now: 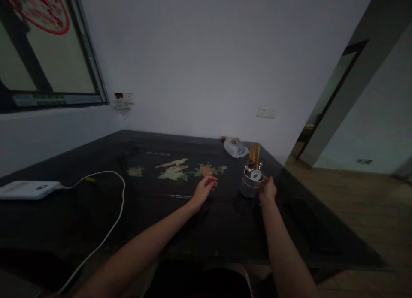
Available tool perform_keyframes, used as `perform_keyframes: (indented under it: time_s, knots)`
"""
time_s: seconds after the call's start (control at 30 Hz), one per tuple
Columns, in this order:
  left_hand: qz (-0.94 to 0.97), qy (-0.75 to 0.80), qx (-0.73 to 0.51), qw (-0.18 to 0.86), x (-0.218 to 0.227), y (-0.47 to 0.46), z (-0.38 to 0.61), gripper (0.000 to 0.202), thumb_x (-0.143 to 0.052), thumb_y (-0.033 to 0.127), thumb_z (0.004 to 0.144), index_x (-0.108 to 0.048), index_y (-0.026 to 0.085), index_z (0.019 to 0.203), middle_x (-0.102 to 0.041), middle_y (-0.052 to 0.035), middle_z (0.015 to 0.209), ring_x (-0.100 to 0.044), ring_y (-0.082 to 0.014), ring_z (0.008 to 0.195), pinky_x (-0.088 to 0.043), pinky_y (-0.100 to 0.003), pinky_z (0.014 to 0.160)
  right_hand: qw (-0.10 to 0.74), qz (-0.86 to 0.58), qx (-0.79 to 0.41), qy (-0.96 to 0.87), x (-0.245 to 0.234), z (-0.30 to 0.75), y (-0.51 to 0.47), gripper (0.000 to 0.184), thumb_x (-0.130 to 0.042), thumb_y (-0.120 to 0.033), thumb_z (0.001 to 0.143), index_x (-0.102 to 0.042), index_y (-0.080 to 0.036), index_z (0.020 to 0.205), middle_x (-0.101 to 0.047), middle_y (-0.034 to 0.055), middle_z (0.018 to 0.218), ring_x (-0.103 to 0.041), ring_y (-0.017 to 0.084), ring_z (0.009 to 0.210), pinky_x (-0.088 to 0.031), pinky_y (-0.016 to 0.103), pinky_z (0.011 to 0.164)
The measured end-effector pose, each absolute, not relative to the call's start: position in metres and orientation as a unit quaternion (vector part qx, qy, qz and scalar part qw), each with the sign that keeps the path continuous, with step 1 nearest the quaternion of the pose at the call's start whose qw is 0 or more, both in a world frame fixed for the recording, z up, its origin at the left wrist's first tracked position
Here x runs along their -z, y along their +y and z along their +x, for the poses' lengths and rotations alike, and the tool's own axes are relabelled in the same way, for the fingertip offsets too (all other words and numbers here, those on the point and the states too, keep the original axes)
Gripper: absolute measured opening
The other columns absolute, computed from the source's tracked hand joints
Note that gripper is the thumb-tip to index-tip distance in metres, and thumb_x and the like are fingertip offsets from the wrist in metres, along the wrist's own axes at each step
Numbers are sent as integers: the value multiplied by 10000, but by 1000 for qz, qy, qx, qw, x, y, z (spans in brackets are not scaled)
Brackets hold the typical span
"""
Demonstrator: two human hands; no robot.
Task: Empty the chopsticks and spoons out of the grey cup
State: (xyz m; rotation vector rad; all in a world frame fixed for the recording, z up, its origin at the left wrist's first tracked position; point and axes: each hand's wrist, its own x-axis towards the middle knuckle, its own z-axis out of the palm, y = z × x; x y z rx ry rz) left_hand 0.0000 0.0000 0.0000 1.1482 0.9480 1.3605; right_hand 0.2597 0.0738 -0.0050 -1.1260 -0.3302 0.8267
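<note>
A grey cylindrical utensil holder (249,187) stands upright on the dark glossy table (193,236), right of the middle. Wooden chopsticks (254,154), metal spoons (249,165) and a white ceramic spoon (256,175) with a blue mark stick out of its top. Against the holder's right side is my right hand (268,189), closed at its wall, with some fingertips hidden. My left hand (206,190) hovers over or rests on the table left of the holder, beside the painted flowers. Its fingers are loosely curled and apart, with nothing in them.
Behind the holder lies a crumpled clear plastic bag (235,148). A white device (30,189) with a white cable (121,203) occupies the left side. A dark flat object (309,223) lies near the right edge. The white wall (199,66) bounds the table's back.
</note>
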Motion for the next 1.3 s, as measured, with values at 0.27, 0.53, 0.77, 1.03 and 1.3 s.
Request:
perform_keyframes:
  time_s: [0.27,0.53,0.77,1.03,1.3]
  knots:
    - [480,410,-554,543,2,2,2,122,-554,168,788,-630,161,883,-636,-33,834,-601,-118,785,-461,-225,712,737,-534,-387,-147,22,252,82,259,-503,-394,815,-590,-151,829,-599,-14,629,-602,133,621,-485,235,573]
    - [486,411,-544,547,5,5,1,124,-548,148,782,-628,164,875,-634,-28,822,-600,-108,763,-458,-212,687,735,-509,-409,-184,26,238,86,273,-543,-414,780,-613,-155,835,-626,-15,649,-612,127,636,-488,223,577]
    - [488,409,-546,544,6,7,1,111,-568,162,775,-631,162,867,-640,-31,829,-602,-111,766,-464,-219,695,720,-449,-454,-271,29,207,78,254,-619,-390,684,-634,-155,779,-673,-6,698,-607,132,662,-473,227,603]
    - [484,430,-548,530,7,14,-5,146,-554,137,773,-616,157,903,-652,-48,874,-612,-135,818,-469,-226,699,631,-467,-428,-448,41,168,65,294,-568,-447,694,-639,-164,728,-677,21,692,-590,175,709,-448,249,627]
    - [475,443,-569,505,5,20,-16,167,-569,180,768,-599,168,932,-643,-68,1000,-600,-169,917,-476,-241,712,552,-468,-407,-558,39,160,58,298,-522,-419,714,-655,-159,775,-683,42,761,-568,186,724,-426,264,657]
